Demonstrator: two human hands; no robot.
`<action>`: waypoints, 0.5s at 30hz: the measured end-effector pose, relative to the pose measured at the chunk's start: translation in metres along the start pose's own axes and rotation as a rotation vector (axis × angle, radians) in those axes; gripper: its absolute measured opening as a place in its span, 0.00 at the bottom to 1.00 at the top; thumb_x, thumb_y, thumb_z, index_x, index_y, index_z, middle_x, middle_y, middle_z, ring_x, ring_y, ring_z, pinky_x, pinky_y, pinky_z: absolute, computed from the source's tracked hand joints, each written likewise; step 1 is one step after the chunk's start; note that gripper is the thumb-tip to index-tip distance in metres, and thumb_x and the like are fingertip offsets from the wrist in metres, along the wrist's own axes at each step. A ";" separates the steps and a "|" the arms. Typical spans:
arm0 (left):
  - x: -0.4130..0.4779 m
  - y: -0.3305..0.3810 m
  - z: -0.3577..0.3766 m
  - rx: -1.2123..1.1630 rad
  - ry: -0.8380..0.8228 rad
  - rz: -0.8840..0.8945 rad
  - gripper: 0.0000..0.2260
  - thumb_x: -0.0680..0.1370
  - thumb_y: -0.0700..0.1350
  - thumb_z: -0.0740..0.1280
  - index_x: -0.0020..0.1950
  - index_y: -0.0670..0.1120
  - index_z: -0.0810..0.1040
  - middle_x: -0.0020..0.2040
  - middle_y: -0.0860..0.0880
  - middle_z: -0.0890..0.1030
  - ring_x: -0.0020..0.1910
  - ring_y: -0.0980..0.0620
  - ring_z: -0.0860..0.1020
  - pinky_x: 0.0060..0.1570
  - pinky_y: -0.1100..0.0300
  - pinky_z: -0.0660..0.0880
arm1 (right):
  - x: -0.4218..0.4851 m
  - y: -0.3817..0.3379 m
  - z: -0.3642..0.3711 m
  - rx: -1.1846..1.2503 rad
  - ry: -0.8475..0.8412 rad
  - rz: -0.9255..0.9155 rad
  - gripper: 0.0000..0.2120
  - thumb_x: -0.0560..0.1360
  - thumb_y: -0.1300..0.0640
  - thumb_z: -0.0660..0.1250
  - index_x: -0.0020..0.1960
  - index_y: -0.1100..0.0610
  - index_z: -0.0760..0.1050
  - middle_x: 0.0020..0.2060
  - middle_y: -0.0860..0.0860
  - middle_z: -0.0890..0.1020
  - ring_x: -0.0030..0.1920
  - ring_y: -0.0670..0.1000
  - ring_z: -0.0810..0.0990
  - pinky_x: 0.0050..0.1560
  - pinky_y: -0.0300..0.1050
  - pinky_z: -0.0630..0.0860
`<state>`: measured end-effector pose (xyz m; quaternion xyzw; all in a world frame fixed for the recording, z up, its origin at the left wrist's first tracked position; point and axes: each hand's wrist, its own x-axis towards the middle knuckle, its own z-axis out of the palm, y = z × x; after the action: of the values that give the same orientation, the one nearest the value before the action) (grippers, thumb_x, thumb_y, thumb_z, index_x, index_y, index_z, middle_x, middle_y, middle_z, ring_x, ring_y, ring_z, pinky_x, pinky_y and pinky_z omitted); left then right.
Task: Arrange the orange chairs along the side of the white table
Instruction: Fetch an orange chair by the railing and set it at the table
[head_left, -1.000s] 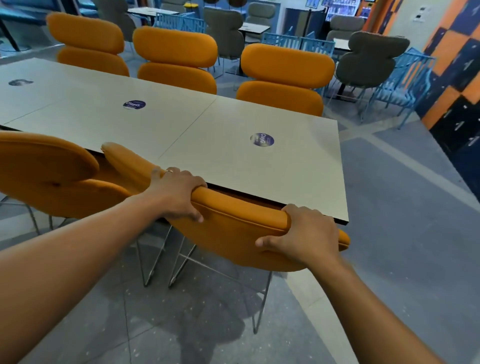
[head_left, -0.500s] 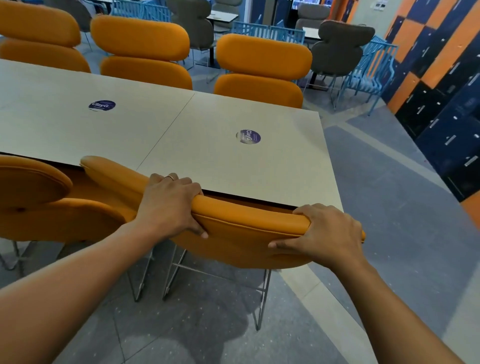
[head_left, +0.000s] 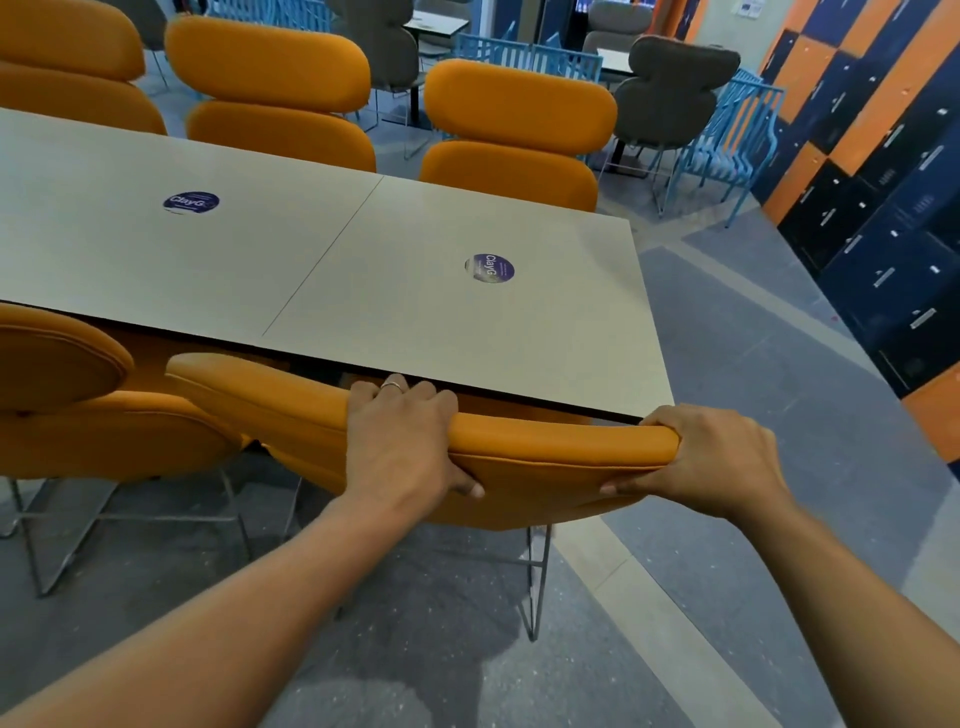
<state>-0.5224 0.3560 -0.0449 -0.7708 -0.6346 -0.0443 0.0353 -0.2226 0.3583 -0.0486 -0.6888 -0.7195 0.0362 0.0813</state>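
Note:
An orange chair stands at the near side of the white table, its backrest top level with the table's near edge and its seat hidden under the top. My left hand grips the middle of the backrest's top rim, fingers curled over it. My right hand grips the backrest's right end. A second orange chair sits beside it on the left, also tucked at the near side. Three orange chairs line the table's far side.
Grey chairs and blue slatted chairs stand behind the far row with small tables. Orange and dark blue lockers run along the right wall. Grey floor lies to the right of the table's end.
The chair under my hands has slid right along the table's near side and closer to its edge. My right hand now reaches the table's right corner.

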 end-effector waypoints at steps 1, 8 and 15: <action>-0.003 0.001 0.000 -0.002 0.008 0.003 0.32 0.58 0.76 0.66 0.48 0.54 0.74 0.47 0.53 0.78 0.51 0.48 0.74 0.53 0.50 0.64 | -0.003 0.001 0.001 0.025 0.006 0.001 0.41 0.49 0.12 0.57 0.49 0.38 0.77 0.38 0.38 0.80 0.43 0.45 0.79 0.36 0.37 0.68; -0.005 -0.008 -0.006 -0.044 -0.055 0.046 0.31 0.60 0.75 0.67 0.51 0.55 0.73 0.50 0.53 0.78 0.54 0.48 0.74 0.57 0.48 0.65 | -0.016 -0.010 0.001 0.060 0.019 0.071 0.48 0.44 0.09 0.50 0.46 0.41 0.78 0.35 0.39 0.80 0.40 0.46 0.78 0.38 0.42 0.75; -0.010 -0.034 -0.002 -0.025 -0.006 0.110 0.31 0.57 0.76 0.67 0.48 0.55 0.75 0.46 0.54 0.78 0.49 0.49 0.75 0.52 0.48 0.66 | -0.038 -0.031 0.008 -0.011 0.046 0.076 0.49 0.44 0.09 0.48 0.42 0.45 0.78 0.31 0.40 0.78 0.37 0.45 0.78 0.40 0.47 0.79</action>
<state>-0.5582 0.3522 -0.0439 -0.8049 -0.5909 -0.0480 0.0260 -0.2528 0.3195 -0.0544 -0.7168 -0.6909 0.0194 0.0925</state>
